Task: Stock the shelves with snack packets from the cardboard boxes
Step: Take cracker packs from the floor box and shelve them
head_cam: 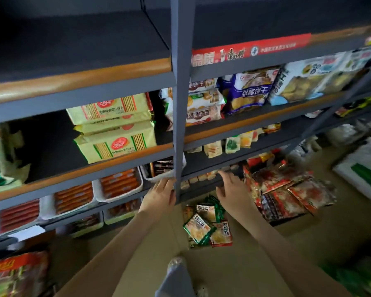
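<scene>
Fingers of the left hand are stretched out with the tips at the rim of a white tray of dark packets, gripping nothing. Fingers of the right hand reach out straight to the edge of a low shelf, also empty.

One grey shelving unit fills the view, its upright post rising between the two hands. Three yellow cracker packs are stacked on a middle shelf, long axes running left to right. Below them, three trays of orange sausages sit in a row. A heap of red packets lies on the right.

The snack packets, at least five, lie flat on the floor between the forearms, their long axes at mixed angles. The nearest green-edged one lies diagonally.
</scene>
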A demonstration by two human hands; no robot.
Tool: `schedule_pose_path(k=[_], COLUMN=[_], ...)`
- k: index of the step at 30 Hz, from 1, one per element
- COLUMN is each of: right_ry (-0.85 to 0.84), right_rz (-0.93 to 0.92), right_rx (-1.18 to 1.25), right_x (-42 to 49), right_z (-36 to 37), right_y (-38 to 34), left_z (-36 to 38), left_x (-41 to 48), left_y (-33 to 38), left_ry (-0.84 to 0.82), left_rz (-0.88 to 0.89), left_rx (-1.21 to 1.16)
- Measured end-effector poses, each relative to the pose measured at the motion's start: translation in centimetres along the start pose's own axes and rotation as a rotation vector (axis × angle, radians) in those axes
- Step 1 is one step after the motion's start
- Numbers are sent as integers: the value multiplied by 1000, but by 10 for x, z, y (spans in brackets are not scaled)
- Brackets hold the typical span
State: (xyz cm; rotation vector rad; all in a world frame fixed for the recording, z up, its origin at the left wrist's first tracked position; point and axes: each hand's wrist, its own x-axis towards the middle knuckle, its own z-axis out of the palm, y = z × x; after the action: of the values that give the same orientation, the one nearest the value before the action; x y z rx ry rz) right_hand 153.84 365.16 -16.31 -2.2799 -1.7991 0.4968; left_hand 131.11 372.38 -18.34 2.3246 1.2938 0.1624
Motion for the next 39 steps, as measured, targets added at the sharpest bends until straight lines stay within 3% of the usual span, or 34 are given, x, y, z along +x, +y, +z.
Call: schedule_pose_path(k=[7, 13, 21, 24, 32, 39], right_ry=[-94, -185, -375, -481, -728, -815], right_rz=[-33, -62, -173, -224, -263, -61], right_rx=[-77, -88, -142, -245, -240, -48], right_x=[23, 45, 61, 65, 69, 84], right_z=[32, 36, 58, 80, 223, 398], right_y=[31, 95, 205, 228, 223, 245], left_z=[34, 68, 169, 212, 365, 497], left_x=[36, 53, 52, 30, -21, -9], left_y=[-8, 28, 67, 57, 21, -26], left_ry=[-89, -88, -69, -133, -156, -141], left_rz=[-61, -170, -348, -484, -751, -930], left_rx=[23, 42, 57, 55, -41, -291])
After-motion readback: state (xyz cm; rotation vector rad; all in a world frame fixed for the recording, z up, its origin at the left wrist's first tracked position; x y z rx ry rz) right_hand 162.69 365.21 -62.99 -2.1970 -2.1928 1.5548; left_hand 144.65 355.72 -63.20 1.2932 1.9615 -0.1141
